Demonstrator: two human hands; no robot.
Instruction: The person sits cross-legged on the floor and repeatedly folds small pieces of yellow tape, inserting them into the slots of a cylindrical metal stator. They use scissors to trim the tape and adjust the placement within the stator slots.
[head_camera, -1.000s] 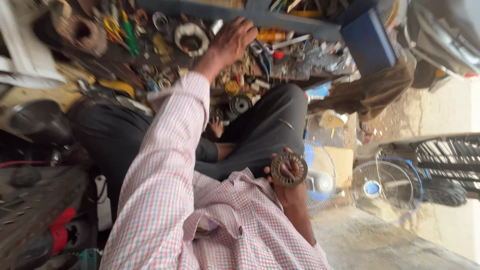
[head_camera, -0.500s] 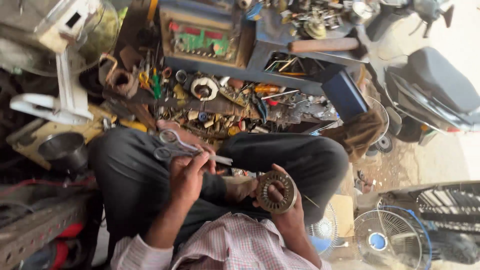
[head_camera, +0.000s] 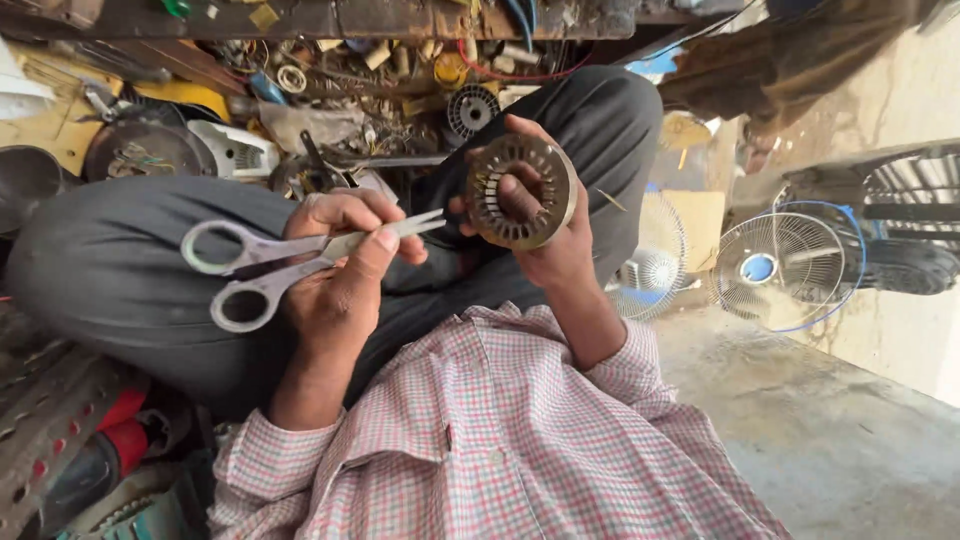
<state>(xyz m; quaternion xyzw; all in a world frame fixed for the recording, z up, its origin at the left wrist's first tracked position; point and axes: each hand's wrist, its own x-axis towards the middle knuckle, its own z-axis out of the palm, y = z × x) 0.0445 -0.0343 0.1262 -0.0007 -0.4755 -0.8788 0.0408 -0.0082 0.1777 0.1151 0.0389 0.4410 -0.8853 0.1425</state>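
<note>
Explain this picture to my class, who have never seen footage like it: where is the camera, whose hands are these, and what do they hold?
There is no machine here. The single picture comes from a camera worn on a person's head, looking down over a checked shirt and crossed legs in dark trousers.

The left hand grips a pair of scissors by the blades, handles pointing outward, tips aimed at the other hand. The right hand holds up a round, slotted metal ring, rusty brown, with fingers through its middle.

Beyond the knees lies a crowded heap of small parts: wires, coils, bits of metal. To the right, on the concrete floor, stands a small fan with a wire guard.
</note>
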